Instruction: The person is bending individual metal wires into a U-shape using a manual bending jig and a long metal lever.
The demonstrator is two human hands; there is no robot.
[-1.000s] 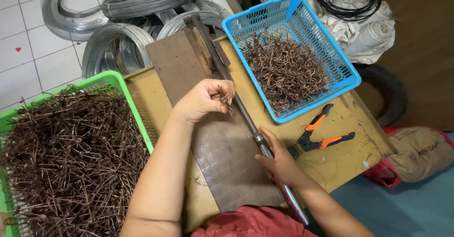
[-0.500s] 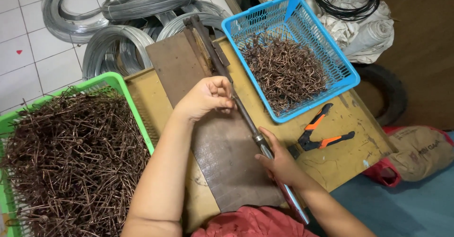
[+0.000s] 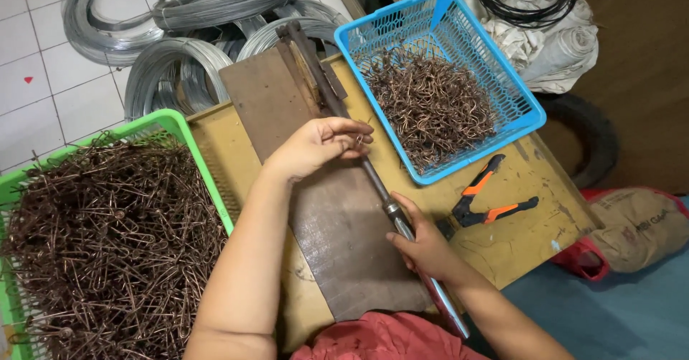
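Lever bar point(image 3: 359, 155): long dark metal bar with a shiny handle end, lying diagonally over the brown metal plate point(image 3: 337, 223), from the far edge of the bench down toward the person's body.
Head view, left hand point(image 3: 316, 145): rests on the plate against the middle of the bar, fingers curled and pressed together, pinching a small bent wire piece point(image 3: 357, 139) at the fingertips right beside the bar.
Head view, right hand point(image 3: 423, 241): closed around the handle of the bar, just below the point where the dark shaft meets the bright tube, thumb on top.
Plate: flat, worn and brown, lying on the yellowish wooden bench point(image 3: 517, 202), with the bar's hinge end at its far edge.
Blue basket point(image 3: 517, 91): plastic mesh, on the far right of the bench, holding a heap of bent copper-coloured wire pieces point(image 3: 430, 109); it sits just beside the bar, apart from both hands.
Green basket point(image 3: 186, 134): plastic, at the left of the bench, piled high with longer copper-coloured wire pieces point(image 3: 108, 245), next to the left forearm.
Pliers point(image 3: 491, 195): orange and black handles, lying on the bench between the blue basket and the right hand, untouched.
Wire coils point(image 3: 165, 37): several grey loops of steel wire on the white tiled floor point(image 3: 43, 80) beyond the bench.
White sacks point(image 3: 552, 44): bundled at the upper right, with a coil of black cable on top.
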